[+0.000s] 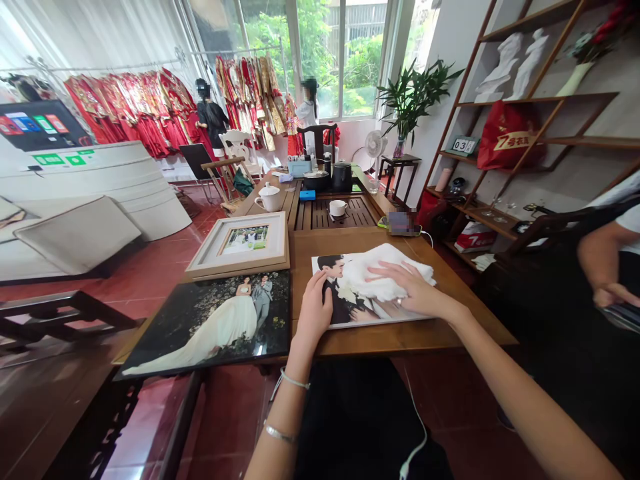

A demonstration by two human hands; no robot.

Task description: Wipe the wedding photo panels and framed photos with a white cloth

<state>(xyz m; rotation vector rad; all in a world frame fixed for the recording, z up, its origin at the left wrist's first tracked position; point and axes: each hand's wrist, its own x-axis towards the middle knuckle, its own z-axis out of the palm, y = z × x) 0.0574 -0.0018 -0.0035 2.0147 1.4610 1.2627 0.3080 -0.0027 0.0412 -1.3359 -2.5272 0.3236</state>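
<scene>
A photo panel (341,316) showing a couple lies flat on the wooden table (380,341) in front of me. My left hand (315,307) rests along its left edge, fingers stretched out and touching the print. On the panel's upper right is a bunched white cloth (385,257). My right hand (407,288) presses down on this cloth with its fingers spread, and a ring shows on one finger. The cloth and my hands hide part of the picture. To the left lies a larger dark wedding photo (215,323), which overhangs the table's edge.
A framed picture (205,257) lies behind the dark photo. Farther back are a lidded white cup (269,197), a tea tray (320,215) with a white teacup (338,208), a black kettle (342,177) and a phone (400,223) on a cable. A person's hand (613,295) is at right.
</scene>
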